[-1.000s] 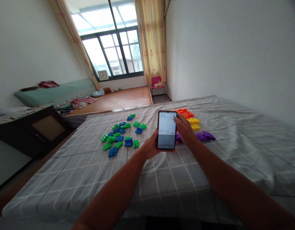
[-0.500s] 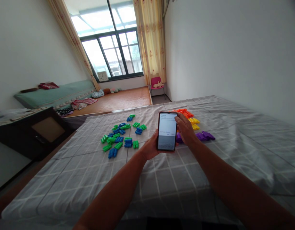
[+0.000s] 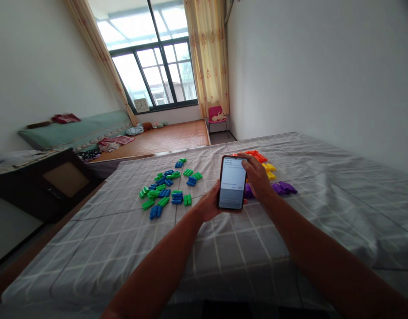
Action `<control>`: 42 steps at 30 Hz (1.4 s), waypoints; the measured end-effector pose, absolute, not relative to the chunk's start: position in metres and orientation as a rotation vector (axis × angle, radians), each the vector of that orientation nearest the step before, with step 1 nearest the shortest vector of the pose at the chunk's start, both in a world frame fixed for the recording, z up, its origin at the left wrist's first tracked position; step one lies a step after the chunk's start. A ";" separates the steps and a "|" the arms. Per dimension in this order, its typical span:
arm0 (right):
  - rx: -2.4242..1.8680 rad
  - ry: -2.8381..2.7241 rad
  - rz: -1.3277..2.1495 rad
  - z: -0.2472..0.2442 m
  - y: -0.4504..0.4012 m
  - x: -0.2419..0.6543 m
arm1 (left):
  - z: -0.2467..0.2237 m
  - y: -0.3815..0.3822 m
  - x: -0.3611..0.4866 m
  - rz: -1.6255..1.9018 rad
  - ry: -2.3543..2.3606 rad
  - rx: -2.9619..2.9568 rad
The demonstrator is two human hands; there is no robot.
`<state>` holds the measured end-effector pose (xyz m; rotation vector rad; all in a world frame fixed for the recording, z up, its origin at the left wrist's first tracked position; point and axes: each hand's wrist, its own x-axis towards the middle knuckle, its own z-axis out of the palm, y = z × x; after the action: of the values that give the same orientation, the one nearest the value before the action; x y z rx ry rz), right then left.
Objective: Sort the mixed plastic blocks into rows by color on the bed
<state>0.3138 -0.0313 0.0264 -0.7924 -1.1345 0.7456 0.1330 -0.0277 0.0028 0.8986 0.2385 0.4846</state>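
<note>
A phone (image 3: 232, 182) with a lit screen is held upright above the bed, its face towards me. My left hand (image 3: 209, 204) grips its lower left side, fingers wrapped behind it. My right hand (image 3: 257, 177) is at the upper right edge, a fingertip at the top right of the screen; whether it also grips the phone I cannot tell. Left of the phone lie green pieces (image 3: 173, 176) and blue pieces (image 3: 177, 197) in small bundles. Orange pieces (image 3: 257, 156), yellow pieces (image 3: 269, 171) and purple pieces (image 3: 283, 188) lie behind and right of my right hand, partly covered.
The pieces lie on a grey checked sheet (image 3: 124, 248). Beyond it are a brown mat-covered bed (image 3: 171, 137) and a pink chair (image 3: 216, 114) by the window. A dark cabinet (image 3: 54, 186) stands at the left, and a white wall rises at the right.
The phone's top has tilted slightly to the right in my hands. The coloured pieces have not moved.
</note>
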 end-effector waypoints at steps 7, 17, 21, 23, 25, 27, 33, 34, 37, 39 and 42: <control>-0.820 -1.070 0.782 0.029 -0.031 0.317 | 0.002 -0.028 0.132 0.483 0.233 0.889; -0.827 -1.074 0.803 0.029 -0.034 0.316 | 0.001 -0.025 0.131 0.496 0.197 0.837; -0.815 -1.108 0.802 0.027 -0.035 0.313 | 0.003 -0.025 0.131 0.506 0.193 0.818; -0.824 -1.125 0.797 0.026 -0.035 0.312 | 0.003 -0.025 0.131 0.507 0.194 0.815; -0.839 -1.138 0.791 0.025 -0.035 0.311 | 0.003 -0.025 0.131 0.506 0.188 0.818; -0.849 -1.147 0.781 0.025 -0.035 0.312 | 0.003 -0.025 0.131 0.510 0.188 0.825; -0.825 -1.190 0.844 0.026 -0.035 0.310 | 0.008 -0.027 0.132 0.568 0.227 0.818; -0.823 -1.210 0.865 0.027 -0.036 0.309 | 0.008 -0.028 0.132 0.583 0.233 0.816; -0.840 -1.281 0.921 0.027 -0.036 0.307 | 0.008 -0.027 0.131 0.627 0.263 0.814; -0.868 -1.322 0.941 0.026 -0.036 0.307 | 0.008 -0.026 0.130 0.646 0.272 0.809; -0.900 -1.368 0.963 0.023 -0.036 0.308 | 0.008 -0.025 0.130 0.656 0.256 0.804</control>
<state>0.3079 -0.0359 0.0229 -0.8998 -1.3676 0.9632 0.1301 -0.0254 0.0084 0.8040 0.2561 0.6558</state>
